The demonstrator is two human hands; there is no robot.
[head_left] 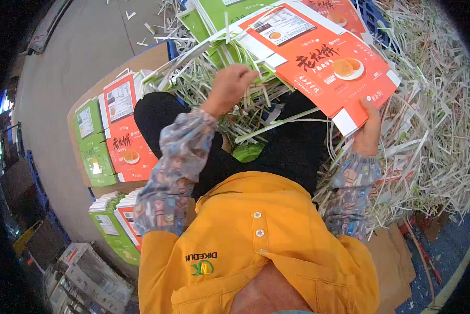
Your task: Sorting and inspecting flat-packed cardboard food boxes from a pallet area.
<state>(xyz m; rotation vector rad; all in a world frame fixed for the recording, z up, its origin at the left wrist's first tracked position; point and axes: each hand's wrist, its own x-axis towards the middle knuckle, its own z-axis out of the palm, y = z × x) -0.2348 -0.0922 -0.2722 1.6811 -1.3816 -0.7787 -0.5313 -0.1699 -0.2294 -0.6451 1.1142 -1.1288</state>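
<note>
My right hand point(368, 130) grips the near right corner of a flat red printed carton blank point(329, 63), thumb on its face. The blank shows a picture of round cakes and has white flaps at its ends. It lies tilted at the upper middle, over a pile of others. My left hand point(232, 88) is closed just left of the blank, above the paper strips, its fingers curled together. What is between its fingertips, if anything, cannot be made out. A long pale paper strip point(274, 125) crosses above my lap between both hands.
Green carton blanks point(214, 13) and another red blank point(324, 8) lie at the far side. Shredded paper strips point(428, 104) heap up on the right. At left, stacked green blanks point(96, 152) and red blanks point(127, 125) rest on cardboard point(80, 104). A blue crate point(371, 18) shows behind.
</note>
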